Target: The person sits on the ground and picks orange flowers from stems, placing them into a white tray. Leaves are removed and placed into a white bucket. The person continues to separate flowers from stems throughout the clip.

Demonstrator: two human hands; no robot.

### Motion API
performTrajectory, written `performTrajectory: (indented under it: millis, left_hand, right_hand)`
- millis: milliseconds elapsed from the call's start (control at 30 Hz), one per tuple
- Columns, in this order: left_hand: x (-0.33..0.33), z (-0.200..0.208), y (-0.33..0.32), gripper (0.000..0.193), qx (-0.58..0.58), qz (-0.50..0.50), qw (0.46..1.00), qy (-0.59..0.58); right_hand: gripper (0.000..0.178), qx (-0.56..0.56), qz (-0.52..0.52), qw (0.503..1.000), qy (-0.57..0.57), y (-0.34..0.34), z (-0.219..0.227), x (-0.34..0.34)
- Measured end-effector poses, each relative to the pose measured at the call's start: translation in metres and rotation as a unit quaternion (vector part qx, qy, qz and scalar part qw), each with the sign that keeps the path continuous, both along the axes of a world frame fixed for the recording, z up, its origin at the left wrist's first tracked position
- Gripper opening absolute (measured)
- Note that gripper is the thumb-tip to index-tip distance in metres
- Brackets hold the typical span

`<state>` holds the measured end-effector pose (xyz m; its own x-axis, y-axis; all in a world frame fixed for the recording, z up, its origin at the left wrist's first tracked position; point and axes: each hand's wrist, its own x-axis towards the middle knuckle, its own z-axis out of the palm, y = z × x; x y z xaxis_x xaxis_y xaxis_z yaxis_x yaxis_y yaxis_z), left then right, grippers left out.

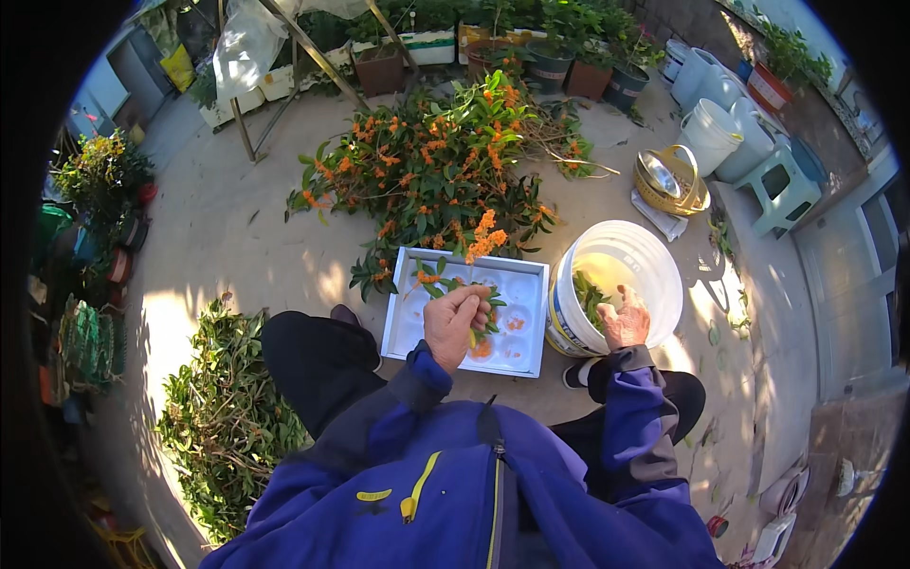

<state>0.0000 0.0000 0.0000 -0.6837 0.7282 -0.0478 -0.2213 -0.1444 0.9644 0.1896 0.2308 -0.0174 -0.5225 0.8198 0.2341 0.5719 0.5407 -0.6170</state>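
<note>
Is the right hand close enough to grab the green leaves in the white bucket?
Probably yes: the right hand is at the open bucket, right beside the leaves, and I see nothing in between.

The bucket (654,270) is smooth plastic with a soft sheen; the tray (521,349) looks smooth too. The bowl (654,174) is shiny metal, the basket (679,203) rough weave, the stool (779,178) smooth plastic. Jacket (408,474) and trousers (318,365) are matt cloth, the floor (232,247) matt, concrete-like.

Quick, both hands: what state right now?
Left hand: closed, holding an orange-flowered sprig above the tray.
Right hand: at the bucket, beside leaves; open or closed cannot be told.
</note>
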Motion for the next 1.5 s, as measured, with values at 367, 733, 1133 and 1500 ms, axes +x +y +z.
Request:
performTrajectory:
  millis: [367,733,1133,1500]
  left_hand:
    - [0.031,0.034,-0.002,0.023,0.019,-0.035,0.997,-0.062]
    - [0.042,0.04,-0.007,0.007,0.057,-0.05,0.997,-0.025]
    - [0.028,0.063,-0.007,0.02,-0.002,-0.071,0.994,-0.086]
    - [0.03,0.056,-0.009,0.018,-0.023,-0.056,0.998,-0.026]
  right_hand:
    - [0.02,-0.582,0.135,0.738,0.315,-0.107,0.059,-0.082]
    - [0.013,-0.538,0.206,0.757,0.307,-0.102,0.064,-0.08]
    - [0.02,-0.509,0.242,0.758,0.329,-0.112,0.08,-0.069]
    - [0.018,-0.456,0.149,0.804,0.351,-0.108,0.083,-0.074]
